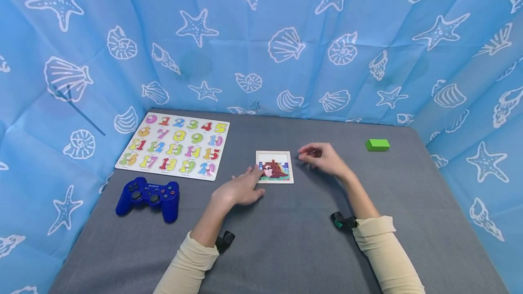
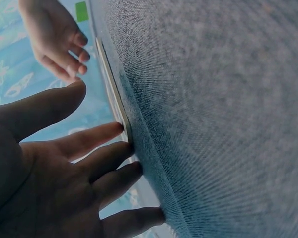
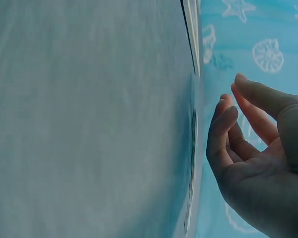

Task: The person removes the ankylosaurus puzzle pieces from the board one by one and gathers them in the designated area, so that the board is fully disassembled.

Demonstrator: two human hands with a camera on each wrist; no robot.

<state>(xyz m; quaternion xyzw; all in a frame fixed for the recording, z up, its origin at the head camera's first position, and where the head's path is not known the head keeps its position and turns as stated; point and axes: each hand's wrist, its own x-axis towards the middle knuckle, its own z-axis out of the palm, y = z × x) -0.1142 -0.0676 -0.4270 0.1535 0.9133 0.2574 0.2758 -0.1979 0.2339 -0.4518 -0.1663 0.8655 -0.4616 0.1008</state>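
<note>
Left hand: the left hand, left of centre in the head view, lies with fingers spread, its fingertips at the left edge of the picture tray.
Right hand: the right hand, right of centre, has its fingers loosely bent and thumb near the index finger, with nothing between them.
Picture tray: the shallow picture tray lies at the centre, between the hands, touching the left and just beside the right.
In the tray: a coloured picture in brown, green and blue, under a white band.
Number board: at left, a white number board holds coloured numerals up to 20.
Controller: a blue controller sits at lower left.
Block: a green block rests at right.
Table: grey cloth lies under everything.
</note>
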